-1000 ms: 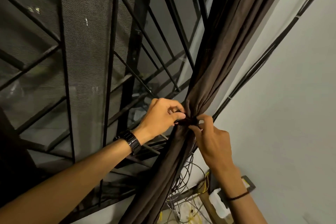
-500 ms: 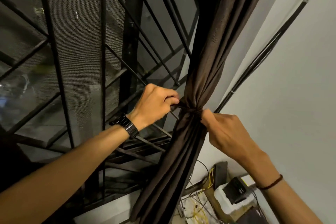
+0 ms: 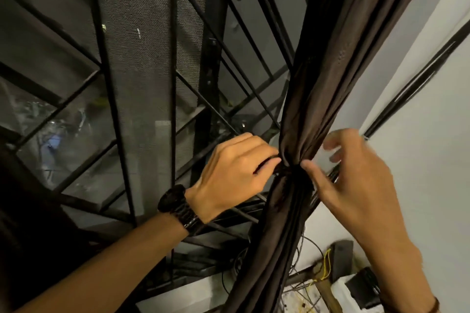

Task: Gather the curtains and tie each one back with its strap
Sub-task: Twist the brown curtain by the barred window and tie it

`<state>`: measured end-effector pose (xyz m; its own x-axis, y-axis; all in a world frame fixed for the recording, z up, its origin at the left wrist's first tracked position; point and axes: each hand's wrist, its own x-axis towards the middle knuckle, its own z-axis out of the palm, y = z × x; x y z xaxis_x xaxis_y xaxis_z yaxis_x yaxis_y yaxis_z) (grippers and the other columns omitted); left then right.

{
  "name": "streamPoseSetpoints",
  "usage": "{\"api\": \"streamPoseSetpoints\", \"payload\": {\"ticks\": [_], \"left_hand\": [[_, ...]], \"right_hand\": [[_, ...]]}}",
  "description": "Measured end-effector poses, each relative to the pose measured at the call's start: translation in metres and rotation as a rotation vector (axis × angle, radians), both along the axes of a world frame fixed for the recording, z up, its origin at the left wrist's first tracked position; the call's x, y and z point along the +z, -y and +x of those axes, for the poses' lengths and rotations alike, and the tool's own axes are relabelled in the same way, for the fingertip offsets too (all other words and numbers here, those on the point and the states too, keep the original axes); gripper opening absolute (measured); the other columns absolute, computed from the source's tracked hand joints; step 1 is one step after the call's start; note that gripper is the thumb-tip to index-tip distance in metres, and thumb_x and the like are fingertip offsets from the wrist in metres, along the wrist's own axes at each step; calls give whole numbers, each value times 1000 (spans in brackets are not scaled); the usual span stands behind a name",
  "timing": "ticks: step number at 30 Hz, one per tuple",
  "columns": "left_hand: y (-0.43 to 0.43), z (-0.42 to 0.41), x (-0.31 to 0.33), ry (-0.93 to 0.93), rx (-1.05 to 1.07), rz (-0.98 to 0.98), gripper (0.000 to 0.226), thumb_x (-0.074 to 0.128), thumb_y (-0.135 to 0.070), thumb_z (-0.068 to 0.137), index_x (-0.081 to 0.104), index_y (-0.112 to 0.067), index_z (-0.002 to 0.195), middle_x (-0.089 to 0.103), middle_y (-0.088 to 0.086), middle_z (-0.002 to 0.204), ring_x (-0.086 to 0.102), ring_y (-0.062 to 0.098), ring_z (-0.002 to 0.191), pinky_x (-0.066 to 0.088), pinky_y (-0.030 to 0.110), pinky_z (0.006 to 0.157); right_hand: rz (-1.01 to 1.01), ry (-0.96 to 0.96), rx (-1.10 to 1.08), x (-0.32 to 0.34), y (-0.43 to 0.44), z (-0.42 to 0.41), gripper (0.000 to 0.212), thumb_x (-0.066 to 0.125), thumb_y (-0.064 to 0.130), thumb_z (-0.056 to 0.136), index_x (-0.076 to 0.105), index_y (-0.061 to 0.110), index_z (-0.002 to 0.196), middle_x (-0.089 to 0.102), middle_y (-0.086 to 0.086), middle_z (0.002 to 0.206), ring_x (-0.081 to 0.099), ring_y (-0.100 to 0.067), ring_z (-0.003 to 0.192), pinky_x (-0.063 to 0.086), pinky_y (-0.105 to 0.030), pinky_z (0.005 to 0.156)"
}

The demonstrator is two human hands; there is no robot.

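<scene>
Brown fabric: one curtain (image 3: 328, 79), cinched by one dark strap (image 3: 288, 171). Fingers of the left hand (image 3: 229, 173) pinch the strap; the right hand (image 3: 356, 180) has its fingers spread loose, thumb touching the gather.

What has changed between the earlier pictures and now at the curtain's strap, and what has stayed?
The right hand has let go of the strap end and opened its fingers, thumb near the knot. The left hand still pinches the other end; the curtain stays gathered.
</scene>
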<state>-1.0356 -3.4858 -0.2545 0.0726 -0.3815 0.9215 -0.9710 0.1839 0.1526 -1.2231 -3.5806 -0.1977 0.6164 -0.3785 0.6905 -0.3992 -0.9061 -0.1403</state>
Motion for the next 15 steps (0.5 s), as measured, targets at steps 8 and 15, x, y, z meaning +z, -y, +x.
{"api": "streamPoseSetpoints", "payload": {"ticks": [8, 15], "left_hand": [[-39, 20, 33, 134, 171, -79, 14, 73, -5, 88, 79, -2, 100, 75, 13, 115, 70, 29, 97, 55, 42, 80], [-124, 41, 127, 297, 529, -128, 37, 71, -16, 89, 73, -8, 125, 58, 13, 148, 59, 30, 129, 45, 38, 99]], "right_hand": [[-24, 417, 149, 22, -56, 63, 37, 73, 31, 91, 59, 6, 113, 54, -8, 112, 52, -17, 98, 46, -27, 81], [-201, 602, 319, 73, -87, 124, 57, 70, 32, 94, 53, -1, 137, 47, -27, 141, 47, -37, 132, 36, -29, 113]]}}
